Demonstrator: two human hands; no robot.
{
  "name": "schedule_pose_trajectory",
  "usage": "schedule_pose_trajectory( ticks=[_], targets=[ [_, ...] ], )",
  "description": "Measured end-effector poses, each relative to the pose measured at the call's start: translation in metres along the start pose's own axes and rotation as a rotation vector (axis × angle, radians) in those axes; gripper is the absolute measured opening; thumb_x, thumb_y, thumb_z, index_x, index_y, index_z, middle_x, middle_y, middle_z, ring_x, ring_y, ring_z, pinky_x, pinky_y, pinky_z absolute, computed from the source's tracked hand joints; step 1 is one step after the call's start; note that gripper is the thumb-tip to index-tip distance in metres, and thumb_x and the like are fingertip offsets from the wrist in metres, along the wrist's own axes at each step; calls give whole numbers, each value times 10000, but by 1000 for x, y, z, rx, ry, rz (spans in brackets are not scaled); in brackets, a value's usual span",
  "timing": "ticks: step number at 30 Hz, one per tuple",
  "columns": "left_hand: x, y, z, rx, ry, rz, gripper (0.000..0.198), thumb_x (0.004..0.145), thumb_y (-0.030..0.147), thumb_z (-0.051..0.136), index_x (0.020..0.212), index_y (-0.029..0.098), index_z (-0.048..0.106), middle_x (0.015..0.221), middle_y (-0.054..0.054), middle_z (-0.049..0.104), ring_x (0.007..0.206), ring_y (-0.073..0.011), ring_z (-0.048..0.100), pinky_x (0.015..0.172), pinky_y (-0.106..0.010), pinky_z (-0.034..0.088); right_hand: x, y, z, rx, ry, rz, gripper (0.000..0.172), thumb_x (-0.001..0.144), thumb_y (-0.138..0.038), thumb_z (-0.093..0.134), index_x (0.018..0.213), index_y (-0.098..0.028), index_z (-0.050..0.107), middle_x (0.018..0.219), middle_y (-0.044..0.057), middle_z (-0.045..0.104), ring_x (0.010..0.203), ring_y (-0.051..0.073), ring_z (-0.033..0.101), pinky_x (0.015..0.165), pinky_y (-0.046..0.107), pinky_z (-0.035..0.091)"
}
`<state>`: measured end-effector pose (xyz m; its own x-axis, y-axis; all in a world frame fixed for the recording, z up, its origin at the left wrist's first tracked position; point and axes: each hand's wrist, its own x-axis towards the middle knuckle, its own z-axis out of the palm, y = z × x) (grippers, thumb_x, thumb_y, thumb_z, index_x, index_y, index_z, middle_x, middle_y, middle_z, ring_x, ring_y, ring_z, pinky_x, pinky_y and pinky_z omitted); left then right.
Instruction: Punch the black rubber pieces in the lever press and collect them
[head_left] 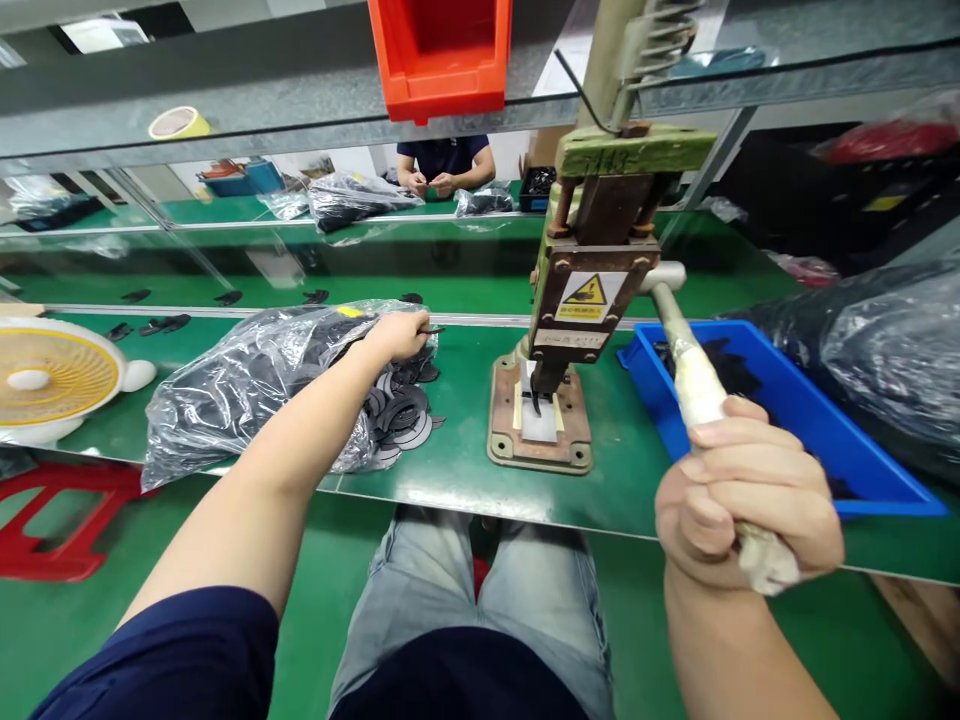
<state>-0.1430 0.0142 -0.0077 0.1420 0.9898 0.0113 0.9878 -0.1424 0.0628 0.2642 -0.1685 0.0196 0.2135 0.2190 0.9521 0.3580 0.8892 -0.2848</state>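
My right hand point(750, 490) is wrapped round the taped lever point(694, 370) of a hand press. The press point(592, 255) carries a yellow warning label, and a grey plate point(538, 418) with a small dark curved piece point(535, 398) lies on its base under the ram. My left hand point(405, 335) is closed above the mouth of a clear plastic bag point(247, 375), with the tip of a thin dark piece point(433, 330) showing past its fingers. Flat, curved black pieces point(401, 415) spill from the bag onto the green bench. How the fingers hold the thin piece is partly hidden.
A blue bin point(817, 420) with black pieces stands right of the press, beside a large dark bag point(900, 350). A fan point(60, 380) is at the left. Overhead hangs a red bin point(442, 60) on a metal shelf. Another person point(446, 165) sits across the bench.
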Motion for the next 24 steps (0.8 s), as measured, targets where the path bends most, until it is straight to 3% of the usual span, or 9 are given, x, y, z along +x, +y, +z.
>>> schedule_pose_trajectory(
  ticks=[2,6,9,12,16,20,24],
  targets=[
    [-17,21,3,-89,37,48,235,913,302,625,1125,206,657,927,-92,739,891,-274,682,797,-330,466,1,-2,1,-1,-4,3,404,809,-436,732,582,-225,473,635,-56,613,727,182,690,916,572,605],
    [-47,68,14,-333,-6,121,111,923,306,621,966,226,558,762,-25,649,731,-212,612,667,-301,405,4,-5,2,17,-25,6,383,806,-410,737,609,-217,473,655,-49,612,748,191,692,930,602,594],
    [-58,97,27,-531,4,104,266,907,380,671,822,233,466,680,24,556,657,-167,544,613,-279,365,5,-6,1,24,-50,1,342,815,-408,727,637,-224,500,677,-52,618,761,181,688,942,595,592],
    [-61,118,41,-892,-60,59,355,875,346,715,790,235,389,633,57,525,606,-133,558,581,-242,372,5,-5,0,13,-57,-17,314,818,-401,715,648,-229,515,683,-48,620,753,183,679,923,595,590],
    [-64,133,49,-1273,-192,-25,387,873,242,699,763,238,328,630,32,608,574,-119,625,560,-214,409,5,-4,2,25,-42,-43,317,819,-400,717,650,-225,513,680,-49,620,738,187,673,902,600,585],
    [-73,138,41,-1262,-154,-61,364,807,239,793,729,205,439,583,59,565,520,-76,518,528,-194,346,6,-5,3,28,-39,-48,308,821,-391,717,659,-220,519,688,-45,624,748,186,677,914,590,581],
    [-80,139,34,-1308,-168,-49,296,792,338,848,801,152,618,690,25,648,599,-73,549,592,-202,414,5,-5,3,30,-35,-46,283,821,-380,715,669,-225,532,688,-44,618,754,191,679,919,595,576]
  ],
)
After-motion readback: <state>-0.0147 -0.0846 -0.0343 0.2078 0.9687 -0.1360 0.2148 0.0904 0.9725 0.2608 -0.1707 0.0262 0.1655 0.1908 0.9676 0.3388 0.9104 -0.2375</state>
